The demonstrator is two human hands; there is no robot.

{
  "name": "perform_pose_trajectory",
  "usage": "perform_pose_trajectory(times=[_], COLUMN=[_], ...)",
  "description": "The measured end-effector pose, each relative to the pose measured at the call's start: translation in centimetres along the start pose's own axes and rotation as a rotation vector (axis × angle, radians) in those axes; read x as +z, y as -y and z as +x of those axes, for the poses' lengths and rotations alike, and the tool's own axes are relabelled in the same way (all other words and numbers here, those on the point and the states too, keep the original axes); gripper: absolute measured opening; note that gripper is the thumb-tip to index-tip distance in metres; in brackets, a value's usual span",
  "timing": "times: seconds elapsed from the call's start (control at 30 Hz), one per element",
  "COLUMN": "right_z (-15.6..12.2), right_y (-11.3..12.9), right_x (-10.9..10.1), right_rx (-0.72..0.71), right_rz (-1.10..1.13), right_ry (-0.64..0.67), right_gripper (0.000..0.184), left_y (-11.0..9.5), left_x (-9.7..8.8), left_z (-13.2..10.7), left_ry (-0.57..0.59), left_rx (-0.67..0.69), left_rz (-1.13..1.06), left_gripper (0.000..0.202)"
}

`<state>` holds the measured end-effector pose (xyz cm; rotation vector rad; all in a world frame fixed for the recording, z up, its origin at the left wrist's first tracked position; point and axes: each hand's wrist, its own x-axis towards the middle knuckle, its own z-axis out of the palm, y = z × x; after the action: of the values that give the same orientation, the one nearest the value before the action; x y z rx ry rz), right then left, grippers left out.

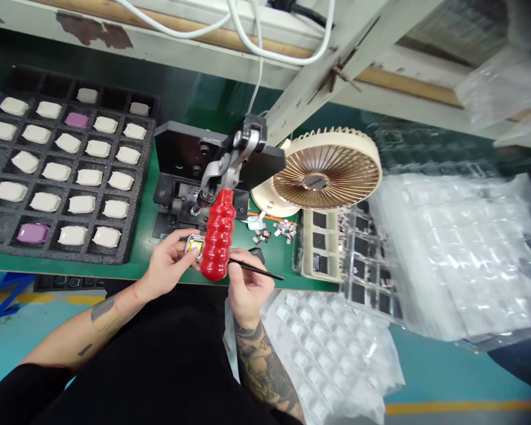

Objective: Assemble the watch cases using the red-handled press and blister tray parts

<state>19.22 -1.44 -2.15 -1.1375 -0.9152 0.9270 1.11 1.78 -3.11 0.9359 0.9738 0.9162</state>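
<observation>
My left hand [170, 262] is closed on a small watch case [195, 246], white-rimmed with a yellow patch inside. Black tweezers [259, 270] are gripped in my right hand [249, 286]; their left end is hidden behind the red ribbed handle [219, 236] of a toggle clamp. That handle hangs between me and the case, close to both hands. Behind it stands the clamp's black fixture [181, 198] on the green bench.
A dark foam tray [130, 236] of white and purple pieces lies left. To the right are a cream fan [325, 168], small loose parts [285, 229], a beige tray [306, 268] and stacked clear plastic trays [460, 254]. More wrapped trays [336, 354] sit below the bench edge.
</observation>
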Motion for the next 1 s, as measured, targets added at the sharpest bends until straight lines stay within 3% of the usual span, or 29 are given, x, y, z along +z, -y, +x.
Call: perform_pose_trajectory(times=[0.07,0.2,0.3,0.4,0.53,0.57,0.67,0.73,0.8,0.9,1.0], right_z=[0.3,0.1,-0.2,1.0,5.7,7.4,12.6,14.5,14.0,10.1,5.9], right_y=[-0.1,-1.2,-0.8,2.4,9.0,10.2,11.7,11.3,10.4,8.4,5.5], right_x=[0.1,0.8,-0.5,-5.5,-15.6,-17.8,-21.3,-21.1,-19.4,-15.5,-11.4], right_rx=[-0.016,0.146,0.214,0.128,-0.069,-0.087,-0.227,-0.359,-0.475,-0.638,-0.673], right_rz=[-0.045,-0.013,0.103,0.179,-0.05,-0.189,-0.633,-0.763,-0.878,-0.95,-0.896], right_ry=[-0.059,-0.063,-0.013,0.063,0.078,0.026,-0.463,-0.661,-0.692,-0.467,-0.091], right_gripper=[0.013,0.014,0.023,0.029,0.033,0.034,0.033,0.041,0.039,0.023,0.043], left_y=[0.1,0.4,0.0,-0.9,-1.4,-1.2,-0.4,0.2,0.7,0.9,0.9], left_x=[-0.1,-0.7,-0.9,-0.6,0.0,0.1,0.0,-0.2,-0.4,-0.5,-0.4], left_z=[0.0,0.0,0.1,0.2,0.1,0.0,-0.4,-0.6,-0.9,-1.1,-1.0], left_ry=[-0.002,-0.005,-0.032,-0.057,-0.059,-0.041,0.001,0.005,-0.008,-0.001,0.06], left_rx=[-0.015,-0.041,-0.086,-0.132,-0.086,-0.065,-0.013,0.003,0.016,0.045,0.096], left_rz=[0.007,-0.032,-0.142,-0.108,0.1,0.131,0.181,0.21,0.257,0.346,0.427], left_gripper=[0.051,0.056,0.061,0.061,0.052,0.049,0.048,0.055,0.052,0.034,0.025])
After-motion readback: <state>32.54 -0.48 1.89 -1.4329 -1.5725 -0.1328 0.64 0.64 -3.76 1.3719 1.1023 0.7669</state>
